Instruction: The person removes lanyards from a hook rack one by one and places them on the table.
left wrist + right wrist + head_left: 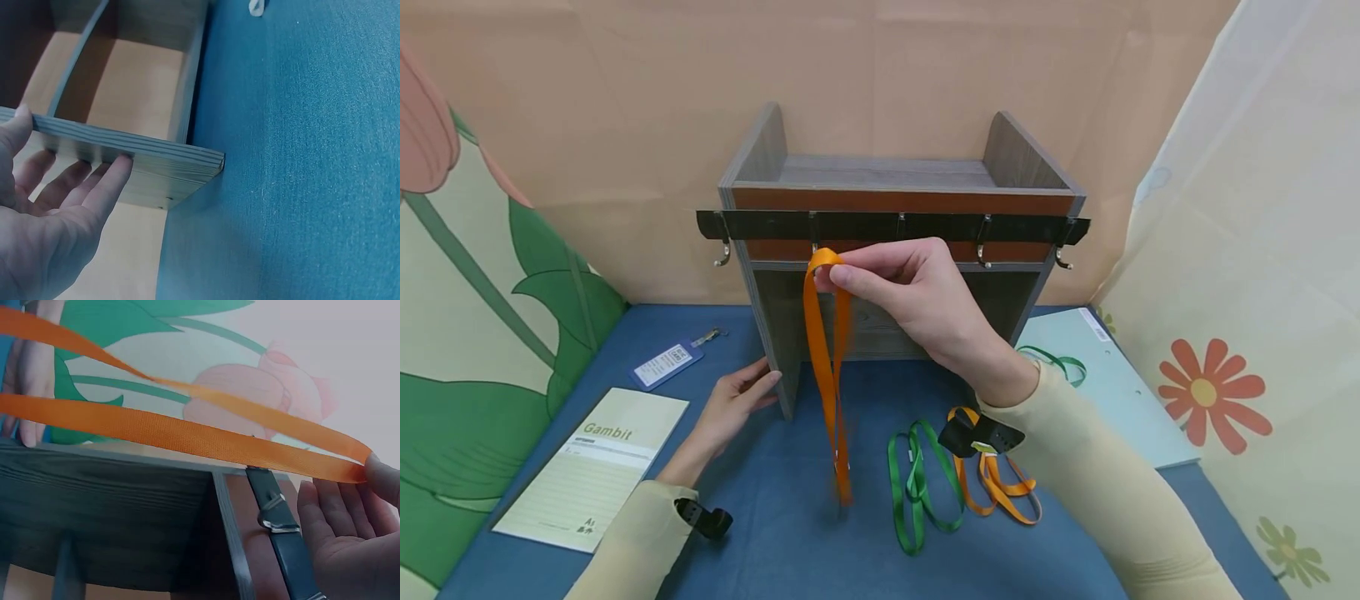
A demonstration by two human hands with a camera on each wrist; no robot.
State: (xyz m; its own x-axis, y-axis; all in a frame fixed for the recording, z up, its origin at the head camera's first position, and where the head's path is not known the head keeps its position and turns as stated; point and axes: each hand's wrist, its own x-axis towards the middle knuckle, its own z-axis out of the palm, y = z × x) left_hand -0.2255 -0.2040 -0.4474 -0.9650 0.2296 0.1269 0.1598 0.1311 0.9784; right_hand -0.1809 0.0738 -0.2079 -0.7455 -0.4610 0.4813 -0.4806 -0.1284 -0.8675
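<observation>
My right hand (925, 300) pinches the top loop of an orange lanyard (824, 367) between thumb and fingers. The lanyard hangs down over the blue cloth, in front of a grey wooden shelf (902, 200). Across the shelf's front runs a black rail (865, 225) with several metal hooks. The loop is close to the second hook from the left, mostly hidden behind it; whether they touch I cannot tell. My left hand (733, 408) holds the shelf's left side panel (144, 147), thumb at the front edge and fingers against the outer face.
A green lanyard (912, 492) and another orange lanyard (996, 487) lie on the cloth. At left are a Gambit notepad (602, 467) and a blue badge holder (666, 365). A pale blue board (1120, 400) with a green cord (1063, 362) lies at right.
</observation>
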